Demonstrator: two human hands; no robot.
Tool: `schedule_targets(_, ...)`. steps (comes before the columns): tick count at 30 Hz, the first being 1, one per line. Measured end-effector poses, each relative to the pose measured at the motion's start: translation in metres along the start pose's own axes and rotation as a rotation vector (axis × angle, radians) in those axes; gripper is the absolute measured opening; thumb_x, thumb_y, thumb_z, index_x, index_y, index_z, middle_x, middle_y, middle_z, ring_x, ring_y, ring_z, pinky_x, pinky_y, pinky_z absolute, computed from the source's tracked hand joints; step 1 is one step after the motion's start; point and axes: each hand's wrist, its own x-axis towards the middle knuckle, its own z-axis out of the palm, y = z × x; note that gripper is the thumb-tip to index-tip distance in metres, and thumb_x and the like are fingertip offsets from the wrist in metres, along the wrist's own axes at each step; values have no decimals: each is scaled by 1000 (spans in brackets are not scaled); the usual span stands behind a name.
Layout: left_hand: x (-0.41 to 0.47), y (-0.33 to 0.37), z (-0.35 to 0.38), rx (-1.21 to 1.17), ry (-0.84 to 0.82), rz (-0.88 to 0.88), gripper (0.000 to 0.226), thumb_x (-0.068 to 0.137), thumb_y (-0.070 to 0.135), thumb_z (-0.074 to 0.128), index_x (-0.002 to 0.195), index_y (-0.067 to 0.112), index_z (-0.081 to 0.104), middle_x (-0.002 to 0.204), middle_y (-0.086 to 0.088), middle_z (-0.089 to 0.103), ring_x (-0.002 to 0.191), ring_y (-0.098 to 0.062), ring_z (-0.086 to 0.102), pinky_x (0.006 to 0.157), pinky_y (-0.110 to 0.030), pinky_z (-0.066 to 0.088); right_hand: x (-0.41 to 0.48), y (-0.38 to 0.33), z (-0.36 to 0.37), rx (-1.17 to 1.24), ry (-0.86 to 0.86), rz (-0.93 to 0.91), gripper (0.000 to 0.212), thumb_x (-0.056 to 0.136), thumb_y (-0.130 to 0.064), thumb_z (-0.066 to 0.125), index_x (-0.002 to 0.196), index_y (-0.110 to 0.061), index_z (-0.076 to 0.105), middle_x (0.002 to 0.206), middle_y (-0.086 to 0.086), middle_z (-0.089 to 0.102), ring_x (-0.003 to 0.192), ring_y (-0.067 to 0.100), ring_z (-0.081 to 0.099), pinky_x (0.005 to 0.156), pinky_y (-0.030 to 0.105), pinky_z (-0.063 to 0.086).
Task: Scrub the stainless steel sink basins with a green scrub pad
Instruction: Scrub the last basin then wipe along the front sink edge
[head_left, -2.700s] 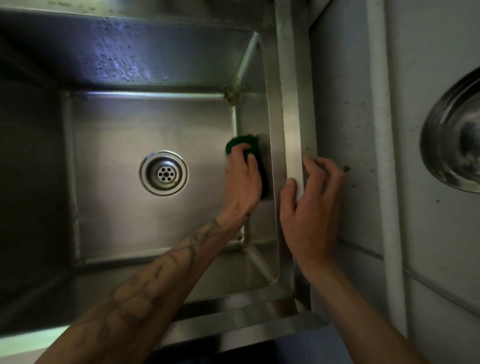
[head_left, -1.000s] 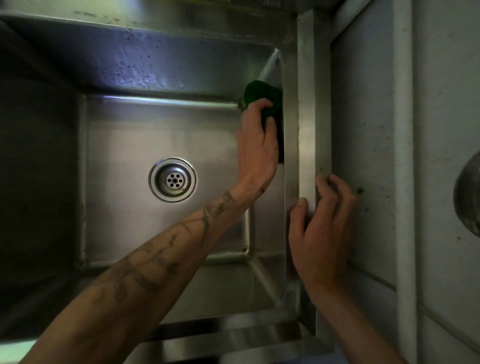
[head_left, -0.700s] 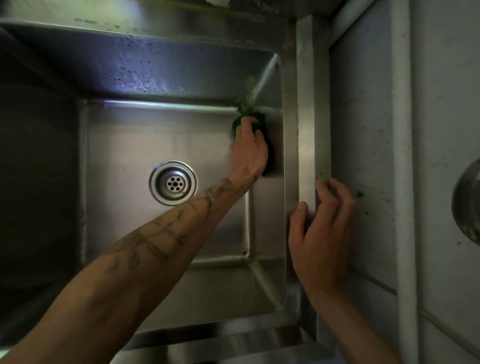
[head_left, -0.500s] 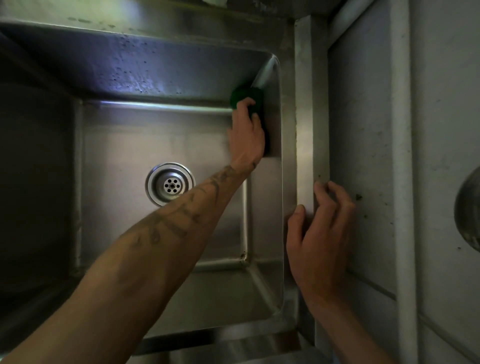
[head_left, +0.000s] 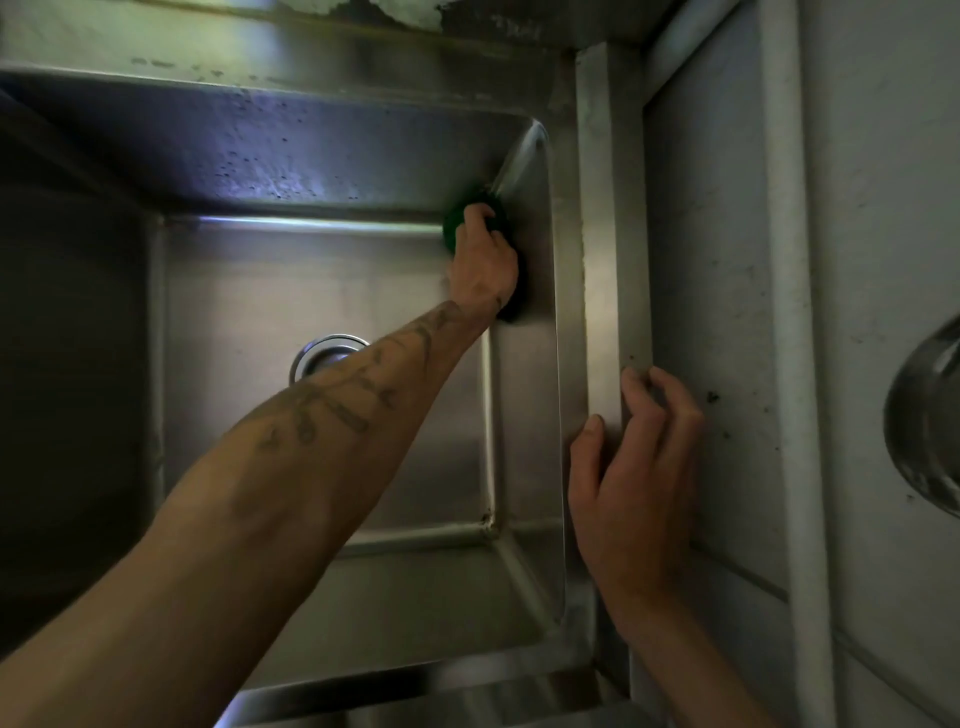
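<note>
One green scrub pad (head_left: 451, 224) gripped by left hand (head_left: 485, 265), basin (head_left: 311, 296) corner; right hand (head_left: 631, 483) clutches rim (head_left: 602, 312).

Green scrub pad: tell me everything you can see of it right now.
The green scrub pad is dark green. Only its edge shows beyond the left hand, which curls over it and presses it into the far right corner of the sink basin, low where the walls meet the floor. Its shape and thickness are hidden. The right hand is off it, gripping the sink rim.
</note>
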Motion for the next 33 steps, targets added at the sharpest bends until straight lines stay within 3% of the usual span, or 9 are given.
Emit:
schedule_targets(5,-17,-5,2,-26,81,241,31,112,5,40,140,2,51,141,-17,57,126,-34,57,111,-52,44,0,0,0,-11,-12,0,46,103,-24,53,145,-6,49,151,17,40,128,29,54,97,42,56)
schedule_targets(12,2,-8,-3,84,-96,-36,37,113,13,38,150,14,43,144,-16,56,127,-39,59,111,-51,49,0,0,-2,-10,-4,-4,45,103,-22,56,144,-5,50,150,18,41,127,29,54,95,40,57)
schedule_targets(16,5,-2,-4,14,-98,-112,34,111,9,38,144,12,46,124,-9,55,120,-35,61,93,-38,49,0,0,-1,-4,-4,-9,45,102,-19,58,145,-6,49,150,18,41,128,31,53,95,45,57)
schedule_targets(21,-15,0,-6,-81,29,143,29,112,6,40,138,4,52,130,-15,60,114,-31,62,101,-43,53,0,2,2,2,-6,2,46,103,-26,52,144,-7,48,151,16,38,127,29,54,94,44,58)
schedule_targets(24,-30,6,-6,-181,133,349,28,109,3,44,135,2,54,123,-5,58,97,0,58,89,-21,50,0,3,3,6,-3,4,46,103,-27,51,145,-8,47,152,15,38,126,29,54,92,45,59)
schedule_targets(25,-32,8,-6,-191,150,378,28,109,3,44,135,2,54,123,-5,58,96,4,56,87,-17,48,-1,3,3,4,-2,-1,46,103,-28,51,145,-9,47,152,15,38,126,29,54,91,44,59)
schedule_targets(29,-29,20,-9,-146,86,209,30,112,4,41,140,2,51,137,-18,58,117,-31,60,106,-46,50,-1,4,4,5,8,-6,47,104,-28,51,146,-9,46,151,15,38,127,29,54,91,44,58)
schedule_targets(31,-30,23,-13,-117,63,194,30,112,4,40,139,1,51,133,-19,59,115,-34,61,104,-52,50,-1,3,4,7,11,-4,46,104,-28,52,146,-9,46,151,15,39,127,28,54,91,43,58)
schedule_targets(33,-44,26,-20,-106,52,322,28,111,2,41,137,-1,51,126,-16,59,109,-30,62,99,-54,52,-1,4,4,4,11,-8,46,104,-27,53,146,-9,47,151,15,39,126,28,54,91,43,58)
